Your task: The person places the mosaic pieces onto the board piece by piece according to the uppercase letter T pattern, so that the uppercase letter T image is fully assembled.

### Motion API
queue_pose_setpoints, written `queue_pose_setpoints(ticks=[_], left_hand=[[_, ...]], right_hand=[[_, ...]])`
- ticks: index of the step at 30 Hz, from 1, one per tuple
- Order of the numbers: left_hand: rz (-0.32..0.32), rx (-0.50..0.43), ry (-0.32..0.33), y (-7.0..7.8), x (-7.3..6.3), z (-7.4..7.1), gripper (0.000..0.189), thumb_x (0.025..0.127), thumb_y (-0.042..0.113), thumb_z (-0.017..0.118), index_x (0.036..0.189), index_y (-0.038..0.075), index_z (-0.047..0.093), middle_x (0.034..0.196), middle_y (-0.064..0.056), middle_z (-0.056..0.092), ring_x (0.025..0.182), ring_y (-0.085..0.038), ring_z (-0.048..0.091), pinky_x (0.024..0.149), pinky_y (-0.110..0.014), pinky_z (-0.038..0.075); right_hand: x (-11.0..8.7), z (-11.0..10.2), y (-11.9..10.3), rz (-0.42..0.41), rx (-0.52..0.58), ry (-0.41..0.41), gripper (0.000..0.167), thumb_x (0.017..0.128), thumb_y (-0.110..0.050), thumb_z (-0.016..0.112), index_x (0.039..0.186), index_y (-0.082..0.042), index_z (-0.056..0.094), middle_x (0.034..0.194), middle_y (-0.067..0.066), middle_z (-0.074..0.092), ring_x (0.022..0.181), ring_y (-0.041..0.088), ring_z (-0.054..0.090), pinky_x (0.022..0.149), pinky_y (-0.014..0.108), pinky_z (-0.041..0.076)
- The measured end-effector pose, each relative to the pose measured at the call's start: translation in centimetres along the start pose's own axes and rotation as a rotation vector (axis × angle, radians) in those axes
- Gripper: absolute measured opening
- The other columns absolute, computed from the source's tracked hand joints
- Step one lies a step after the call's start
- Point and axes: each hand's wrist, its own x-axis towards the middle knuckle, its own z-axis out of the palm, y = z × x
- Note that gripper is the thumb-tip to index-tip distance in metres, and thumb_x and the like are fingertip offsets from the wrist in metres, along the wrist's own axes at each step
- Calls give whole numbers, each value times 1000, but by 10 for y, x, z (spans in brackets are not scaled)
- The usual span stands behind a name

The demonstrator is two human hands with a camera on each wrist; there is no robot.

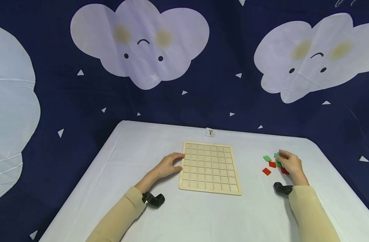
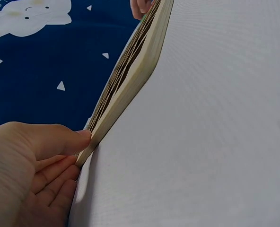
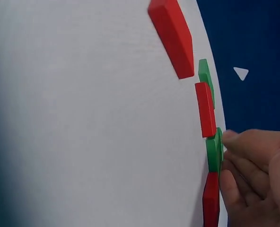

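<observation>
A pale wooden grid board [image 1: 210,168] lies on the white table. My left hand [image 1: 167,165] rests at its left edge, thumb and fingers spread and touching the rim; in the left wrist view the thumb [image 2: 59,139] lies against the board's edge. To the right, my right hand [image 1: 290,164] hovers low over a loose group of small tiles, its thumb and forefinger apart around a green tile [image 1: 277,155]. Another green tile [image 1: 278,164] and a red tile [image 1: 284,170] are partly covered by this hand. In the right wrist view its fingertips are beside a green tile [image 3: 213,153].
A green tile [image 1: 267,158] and two red tiles, one nearer [image 1: 266,171] and one farther [image 1: 272,164], lie left of the right hand. A small printed card [image 1: 210,132] sits at the table's back edge. Behind hangs a dark blue cloth [image 1: 220,101] with clouds.
</observation>
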Motion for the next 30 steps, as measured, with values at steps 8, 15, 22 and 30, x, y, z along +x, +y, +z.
queue_pose_setpoints(ticks=[8, 15, 22, 30], left_hand=[[0, 11, -18, 3, -1, 1, 54, 82, 3, 70, 132, -2, 50, 133, -15, 51, 127, -28, 44, 107, -37, 35], [8, 19, -7, 2, -4, 3, 54, 82, 3, 70, 131, -2, 51, 133, -15, 51, 126, -28, 44, 107, -37, 34], [15, 25, -5, 1, -3, 2, 54, 82, 4, 70, 132, -2, 51, 133, -15, 51, 127, -28, 44, 108, -37, 34], [11, 26, -4, 2, -1, 0, 54, 82, 4, 70, 132, -2, 51, 133, -15, 51, 127, -29, 43, 108, -39, 33]], right_hand=[[1, 5, 8, -71, -77, 83, 41, 93, -10, 54, 129, 8, 49, 130, 34, 45, 119, 53, 36, 98, 64, 28], [0, 9, 10, -121, -95, 143, 35, 92, -11, 56, 122, 8, 55, 122, 33, 52, 113, 51, 42, 95, 64, 28], [1, 0, -6, -72, 17, 165, 40, 93, -18, 56, 124, 7, 56, 119, 29, 56, 114, 47, 45, 96, 60, 32], [0, -3, -36, -137, 91, 135, 45, 93, -28, 58, 125, 4, 57, 119, 26, 59, 110, 40, 52, 90, 50, 43]])
